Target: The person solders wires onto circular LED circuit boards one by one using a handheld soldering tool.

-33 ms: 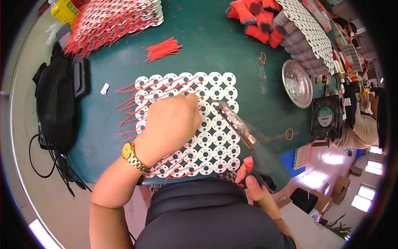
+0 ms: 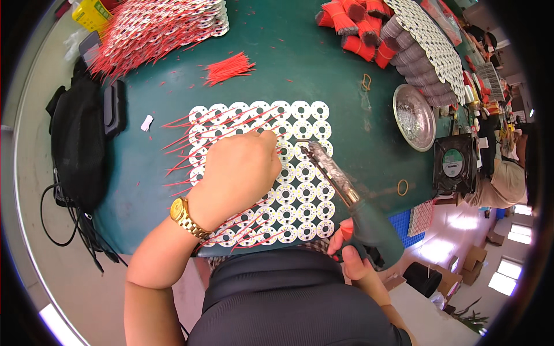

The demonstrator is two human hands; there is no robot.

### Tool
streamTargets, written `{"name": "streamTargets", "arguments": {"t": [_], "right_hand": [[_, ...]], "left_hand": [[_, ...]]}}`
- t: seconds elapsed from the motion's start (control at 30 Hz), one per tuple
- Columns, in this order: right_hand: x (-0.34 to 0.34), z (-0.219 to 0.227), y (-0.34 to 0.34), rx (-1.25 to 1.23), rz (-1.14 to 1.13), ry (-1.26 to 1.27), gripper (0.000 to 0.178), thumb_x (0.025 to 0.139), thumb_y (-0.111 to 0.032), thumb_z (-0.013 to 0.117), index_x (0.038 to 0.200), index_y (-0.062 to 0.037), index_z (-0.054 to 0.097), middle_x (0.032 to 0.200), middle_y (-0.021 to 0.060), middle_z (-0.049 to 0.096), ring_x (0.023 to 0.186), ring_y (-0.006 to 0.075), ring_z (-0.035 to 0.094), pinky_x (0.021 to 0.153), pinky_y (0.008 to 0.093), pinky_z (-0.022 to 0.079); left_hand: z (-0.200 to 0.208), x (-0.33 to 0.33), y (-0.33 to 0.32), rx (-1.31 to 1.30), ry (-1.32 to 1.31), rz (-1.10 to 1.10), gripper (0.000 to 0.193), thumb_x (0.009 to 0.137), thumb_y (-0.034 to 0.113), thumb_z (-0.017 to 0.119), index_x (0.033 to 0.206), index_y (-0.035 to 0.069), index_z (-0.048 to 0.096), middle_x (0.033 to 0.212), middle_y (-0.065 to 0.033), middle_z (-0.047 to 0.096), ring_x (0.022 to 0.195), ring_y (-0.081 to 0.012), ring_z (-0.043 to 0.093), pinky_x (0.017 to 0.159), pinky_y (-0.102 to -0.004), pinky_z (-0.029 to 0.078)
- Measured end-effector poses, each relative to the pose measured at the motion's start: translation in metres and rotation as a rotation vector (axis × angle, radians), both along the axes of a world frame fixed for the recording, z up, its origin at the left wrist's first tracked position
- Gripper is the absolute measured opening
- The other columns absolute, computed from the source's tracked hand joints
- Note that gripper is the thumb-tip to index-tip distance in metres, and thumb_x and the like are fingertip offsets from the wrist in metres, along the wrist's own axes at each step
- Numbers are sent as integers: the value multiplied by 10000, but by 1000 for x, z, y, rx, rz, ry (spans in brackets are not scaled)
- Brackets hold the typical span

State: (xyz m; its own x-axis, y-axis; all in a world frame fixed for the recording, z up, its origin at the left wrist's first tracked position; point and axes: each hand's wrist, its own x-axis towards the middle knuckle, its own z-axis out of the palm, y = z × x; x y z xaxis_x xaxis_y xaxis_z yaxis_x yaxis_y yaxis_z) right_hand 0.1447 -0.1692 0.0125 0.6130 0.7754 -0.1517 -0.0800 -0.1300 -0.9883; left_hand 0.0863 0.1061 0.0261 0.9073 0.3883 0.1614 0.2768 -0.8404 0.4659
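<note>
My left hand [image 2: 245, 164], with a gold watch [image 2: 180, 210] at the wrist, is closed over the middle of a panel of round white LED circuit boards [image 2: 287, 213]. A short red wire end [image 2: 280, 151] peeks out beside its curled fingers; the fingertips themselves are hidden. My right hand [image 2: 355, 262] grips a dark green soldering gun [image 2: 372, 228] by its handle. The gun's metal barrel slants up and left, its tip over the boards just right of the left hand. Red wires [image 2: 179, 124] lie across the boards' left and lower parts, several reaching past the left edge.
Behind the panel lies a loose bunch of red wires [image 2: 229, 69]. A stack of wired boards [image 2: 161, 29] stands far left; wire bundles [image 2: 358, 29] and stacked boards [image 2: 430, 52] far right. A metal bowl [image 2: 414, 118], a fan [image 2: 454, 164] and a black bag [image 2: 78, 144] flank the workspace.
The soldering gun's tip has shifted slightly to the right. My left hand holds its place over the boards.
</note>
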Motion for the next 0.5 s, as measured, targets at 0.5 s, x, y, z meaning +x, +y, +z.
{"name": "streamTargets", "arguments": {"t": [0.5], "right_hand": [[-8, -1, -3, 155, -53, 149, 730, 861, -518, 653, 1297, 7, 394, 876, 107, 544, 788, 225, 583, 718, 375, 527]], "left_hand": [[61, -16, 15, -510, -44, 219, 202, 886, 128, 602, 773, -32, 557, 650, -211, 566, 585, -372, 565, 565, -443, 432]]}}
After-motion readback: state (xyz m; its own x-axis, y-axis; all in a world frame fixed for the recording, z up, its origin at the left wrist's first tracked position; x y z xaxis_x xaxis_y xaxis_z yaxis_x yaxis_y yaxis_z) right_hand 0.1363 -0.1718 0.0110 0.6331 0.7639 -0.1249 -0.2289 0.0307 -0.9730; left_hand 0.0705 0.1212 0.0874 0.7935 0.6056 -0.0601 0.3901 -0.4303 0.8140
